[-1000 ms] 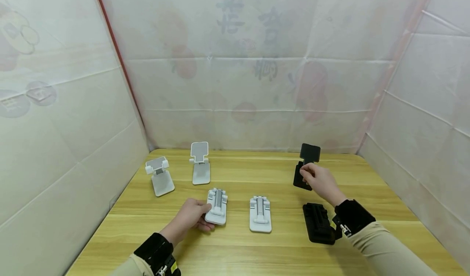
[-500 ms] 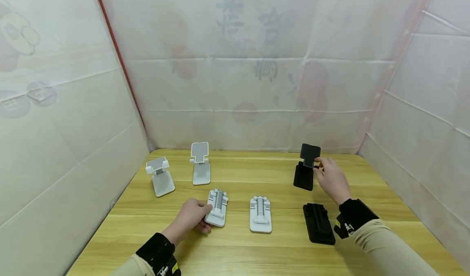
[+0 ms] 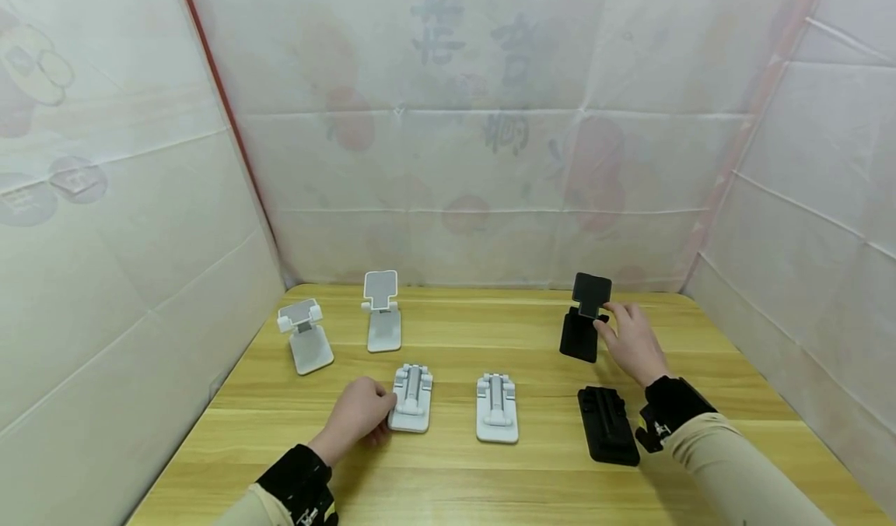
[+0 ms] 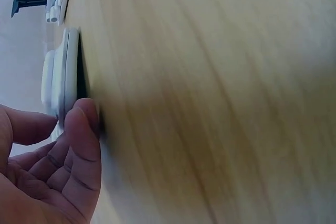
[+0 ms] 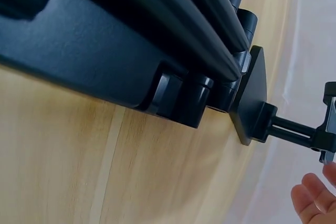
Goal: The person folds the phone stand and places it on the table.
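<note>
Two at once: pinching with the left hand (image 3: 358, 411) the folded white stand (image 3: 411, 403) at near left, flatter than a second ago, and with the right hand (image 3: 634, 344), shifted from front to side, the unfolded black stand (image 3: 579, 334) at far right, seemingly working both.

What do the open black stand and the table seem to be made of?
Open black stand: probably plastic, fairly matte, judging by its even, dull surface; coated metal is possible. Table: wood or wood-look laminate, smooth, judging by its yellow grain; which one, I cannot tell.
</note>
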The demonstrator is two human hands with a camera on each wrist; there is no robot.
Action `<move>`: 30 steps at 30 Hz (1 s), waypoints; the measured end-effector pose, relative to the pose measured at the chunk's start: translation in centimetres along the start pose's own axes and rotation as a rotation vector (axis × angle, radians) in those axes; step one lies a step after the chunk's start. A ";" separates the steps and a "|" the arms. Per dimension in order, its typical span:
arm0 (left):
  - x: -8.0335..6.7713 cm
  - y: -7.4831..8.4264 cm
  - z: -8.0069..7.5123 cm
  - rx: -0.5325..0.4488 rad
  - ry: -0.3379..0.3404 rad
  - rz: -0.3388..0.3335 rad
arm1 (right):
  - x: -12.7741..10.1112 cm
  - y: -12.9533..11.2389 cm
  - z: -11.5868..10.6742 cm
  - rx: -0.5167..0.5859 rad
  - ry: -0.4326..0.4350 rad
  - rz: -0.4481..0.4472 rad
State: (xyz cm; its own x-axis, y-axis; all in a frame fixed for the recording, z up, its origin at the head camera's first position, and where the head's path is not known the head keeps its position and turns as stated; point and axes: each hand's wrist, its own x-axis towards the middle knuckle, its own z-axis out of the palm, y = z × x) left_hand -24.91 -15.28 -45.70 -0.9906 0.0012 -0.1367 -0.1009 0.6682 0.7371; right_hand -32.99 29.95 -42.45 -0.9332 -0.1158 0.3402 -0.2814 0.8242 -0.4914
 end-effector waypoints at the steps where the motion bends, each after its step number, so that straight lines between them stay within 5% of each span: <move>1: 0.0 0.0 -0.1 0.004 -0.003 0.000 | 0.1 -0.1 -0.1 -0.003 -0.021 0.015; 7: 0.4 -0.2 -0.8 0.061 -0.005 0.010 | 0.4 -0.1 0.1 0.009 -0.077 0.054; 15: 1.1 -0.7 -1.9 0.349 0.049 0.159 | 0.7 0.0 0.3 0.040 -0.091 0.100; 18: 1.0 -0.9 -2.4 0.419 0.006 0.207 | 0.7 -0.1 0.4 0.059 -0.108 0.115; 24: 0.9 -1.3 -3.3 0.443 -0.146 0.169 | 1.0 0.3 0.6 0.082 -0.125 0.136; 30: 0.8 -1.5 -3.7 0.449 -0.208 0.166 | 1.0 0.3 0.7 0.102 -0.136 0.136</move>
State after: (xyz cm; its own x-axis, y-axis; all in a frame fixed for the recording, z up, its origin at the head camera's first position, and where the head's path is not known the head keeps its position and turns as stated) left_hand -25.94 -19.03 -44.49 -0.9461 0.2513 -0.2042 0.1506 0.8997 0.4097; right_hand -34.21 29.67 -42.81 -0.9838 -0.0867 0.1572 -0.1654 0.7778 -0.6064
